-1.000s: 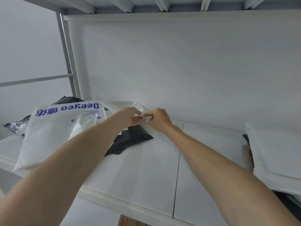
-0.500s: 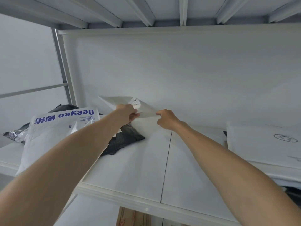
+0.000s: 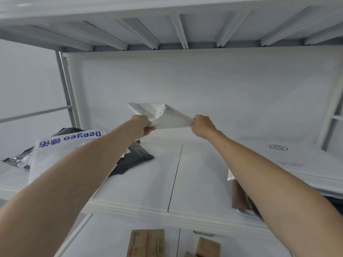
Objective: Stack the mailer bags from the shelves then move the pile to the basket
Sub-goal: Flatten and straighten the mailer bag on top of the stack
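Flat white plastic mailer bag [image 3: 163,115] is held clear above the white shelf board [image 3: 148,182], left hand [image 3: 142,127] pinching its near-left corner, right hand [image 3: 203,125] pinching its near-right corner.

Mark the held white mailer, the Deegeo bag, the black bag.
white mailer [image 3: 173,121]: head view, middle of its flat face.
Deegeo bag [image 3: 50,156]: head view, white area under the blue lettering.
black bag [image 3: 136,156]: head view, exposed right end.

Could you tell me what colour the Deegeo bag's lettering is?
Blue on the white Deegeo bag, head view.
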